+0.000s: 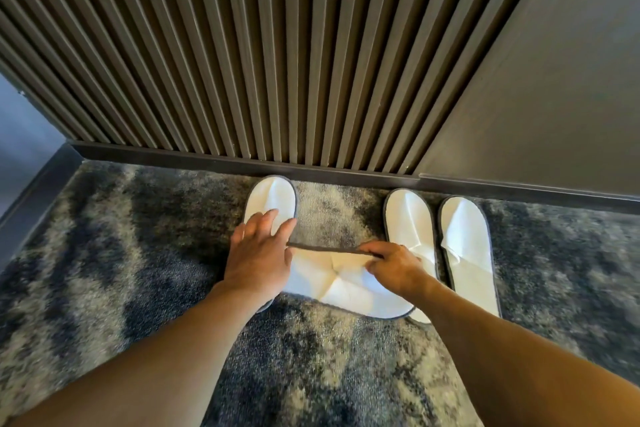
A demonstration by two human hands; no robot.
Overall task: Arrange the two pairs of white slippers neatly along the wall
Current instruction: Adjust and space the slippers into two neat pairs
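Two white slippers with dark trim, one [408,218] beside the other [465,236], lie side by side on the carpet, toes toward the wall's baseboard [242,163]. A third slipper [272,198] lies to the left, toe at the baseboard, and my left hand [258,256] rests flat on its rear part with fingers spread. The fourth slipper [343,284] is held crosswise and tilted above the carpet between them, and my right hand [389,265] pinches its dark upper edge.
A ribbed brown wall panel [259,45] rises behind the slippers, with a smooth grey panel [540,97] to its right. Mottled grey carpet [138,253] covers the floor. A corner with another baseboard [31,204] lies at the far left.
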